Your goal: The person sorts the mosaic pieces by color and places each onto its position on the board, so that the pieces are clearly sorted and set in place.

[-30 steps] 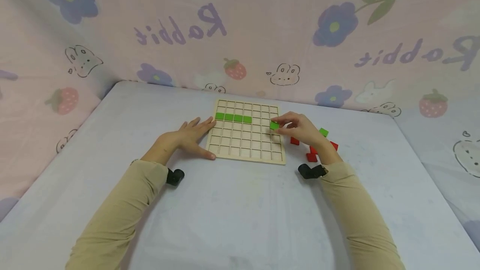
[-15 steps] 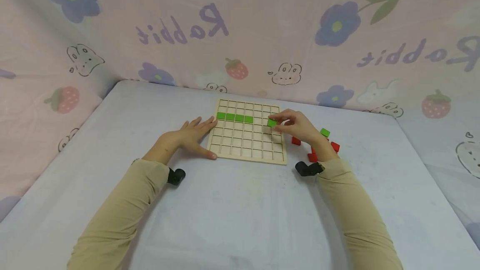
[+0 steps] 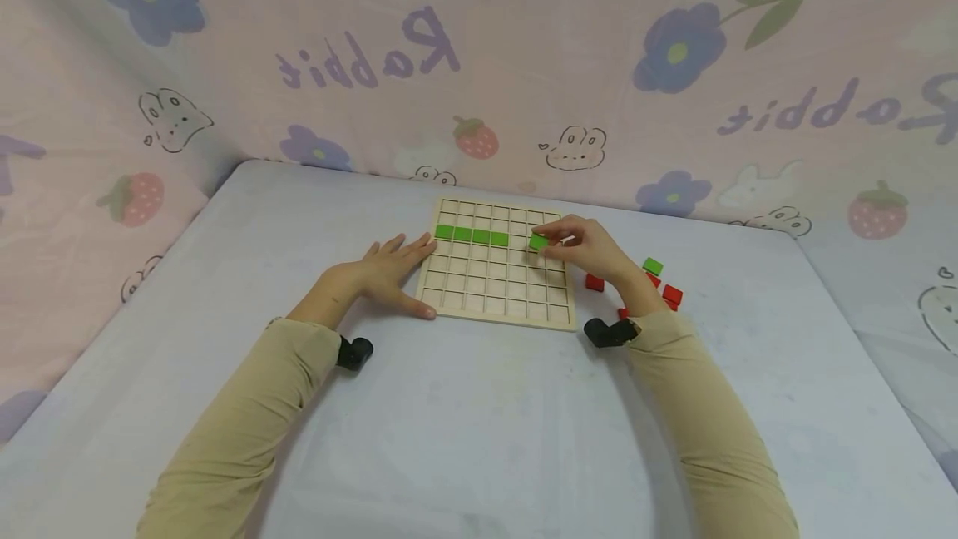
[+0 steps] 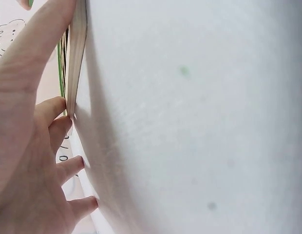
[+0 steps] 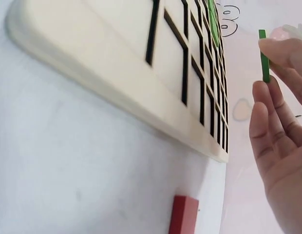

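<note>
A pale wooden grid board (image 3: pixel 496 320) lies on the table. In its third row from the back, several green tiles (image 3: pixel 481 236) sit side by side from the left edge. My right hand (image 3: pixel 591 249) pinches one more green tile (image 3: pixel 538 242) between thumb and fingers, over the right part of that row. The right wrist view shows this thin tile (image 5: pixel 264 56) edge-on, above the board's surface. My left hand (image 3: pixel 382 277) lies with spread fingers at the board's left side, its thumb and fingertips against the edge (image 4: pixel 78 53).
Right of the board lie several red tiles (image 3: pixel 595 282) and a loose green tile (image 3: pixel 653 266), partly behind the right forearm. A printed cloth (image 3: pixel 509 65) hangs behind the white table (image 3: pixel 479 439).
My right hand has moved left over the board with the green tile in its pinch. The left hand has stayed at the board's edge.
</note>
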Tool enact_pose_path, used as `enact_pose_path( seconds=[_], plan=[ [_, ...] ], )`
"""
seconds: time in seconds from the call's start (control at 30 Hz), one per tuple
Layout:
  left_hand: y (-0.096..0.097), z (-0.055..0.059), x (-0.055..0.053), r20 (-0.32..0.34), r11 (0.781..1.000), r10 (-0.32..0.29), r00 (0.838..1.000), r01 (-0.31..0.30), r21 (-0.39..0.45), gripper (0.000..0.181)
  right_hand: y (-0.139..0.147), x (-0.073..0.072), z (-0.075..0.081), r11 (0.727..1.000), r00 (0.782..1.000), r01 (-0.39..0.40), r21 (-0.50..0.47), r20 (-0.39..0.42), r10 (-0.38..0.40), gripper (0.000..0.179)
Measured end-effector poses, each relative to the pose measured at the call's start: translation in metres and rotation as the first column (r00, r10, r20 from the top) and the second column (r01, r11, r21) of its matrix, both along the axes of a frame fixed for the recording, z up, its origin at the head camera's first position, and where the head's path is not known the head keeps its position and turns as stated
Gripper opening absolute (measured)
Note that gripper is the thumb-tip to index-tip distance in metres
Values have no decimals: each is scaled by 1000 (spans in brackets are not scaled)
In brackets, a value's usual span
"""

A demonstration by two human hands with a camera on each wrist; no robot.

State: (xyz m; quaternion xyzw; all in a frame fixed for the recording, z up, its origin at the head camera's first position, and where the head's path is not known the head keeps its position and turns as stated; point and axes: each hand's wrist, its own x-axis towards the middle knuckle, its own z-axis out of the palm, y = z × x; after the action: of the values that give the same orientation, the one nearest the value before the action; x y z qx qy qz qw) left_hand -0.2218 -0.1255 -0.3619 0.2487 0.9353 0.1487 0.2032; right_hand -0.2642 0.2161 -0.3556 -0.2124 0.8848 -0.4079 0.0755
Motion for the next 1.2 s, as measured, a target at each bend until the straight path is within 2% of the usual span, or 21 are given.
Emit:
enact_pose_path(
  seconds=[0.73,1.2],
  plan=[
    [0,1,0,12,1000,15,1000,-15,5,115,-20,-13,-2,999,996,38,-29,83,-36,42],
    [1,3,2,22,1000,28,999,-28,4,114,-29,-16,-9,997,995,74,-14,75,-73,37]
  ],
)
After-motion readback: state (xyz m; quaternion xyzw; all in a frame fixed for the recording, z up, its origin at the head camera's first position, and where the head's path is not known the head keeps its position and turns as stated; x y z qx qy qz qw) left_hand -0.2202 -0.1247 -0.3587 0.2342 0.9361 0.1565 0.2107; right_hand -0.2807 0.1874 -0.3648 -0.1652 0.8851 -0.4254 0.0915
